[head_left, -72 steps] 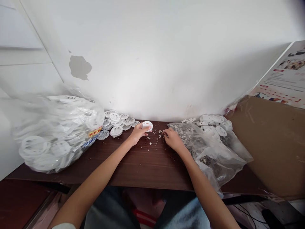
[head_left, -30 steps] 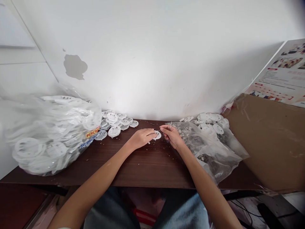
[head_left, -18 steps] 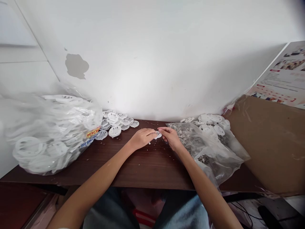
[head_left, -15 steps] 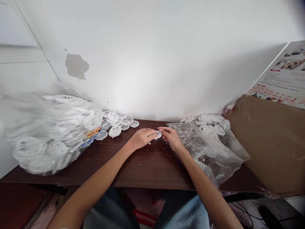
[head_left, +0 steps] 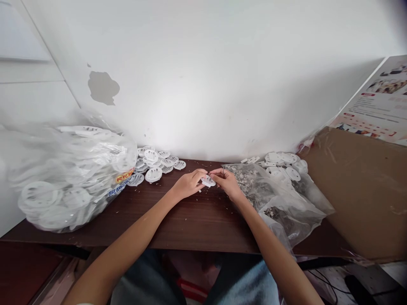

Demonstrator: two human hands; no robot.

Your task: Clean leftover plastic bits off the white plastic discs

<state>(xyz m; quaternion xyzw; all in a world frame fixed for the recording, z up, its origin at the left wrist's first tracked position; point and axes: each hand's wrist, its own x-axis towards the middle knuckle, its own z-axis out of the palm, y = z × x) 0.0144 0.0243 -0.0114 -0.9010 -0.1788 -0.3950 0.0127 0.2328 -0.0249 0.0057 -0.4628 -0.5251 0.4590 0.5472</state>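
Observation:
A round white plastic disc [head_left: 208, 181] with dark slots is held tilted just above the dark wooden table. Fingers of my left hand [head_left: 190, 184] grip its left edge. My right hand [head_left: 226, 181] closes its thumb and fingertips on the disc's upper right side; whether a small part is pinched there too is too small to tell. To the left lies a pile of similar slotted discs [head_left: 153, 175]. On the right, an opened clear bag [head_left: 248, 180] of many tiny metal-coloured parts sits close beside my right hand.
A large clear bag full of white discs [head_left: 76, 182] fills the table's left side. More white discs [head_left: 286, 163] lie at the back right, near a big cardboard box [head_left: 359, 190]. Small white scraps dot the dark table [head_left: 203, 224], and a white wall [head_left: 203, 84] rises behind it.
The disc has tilted and come more into sight between my hands. My left fingers have shifted from over it to its left edge; my right fingertips now press against it.

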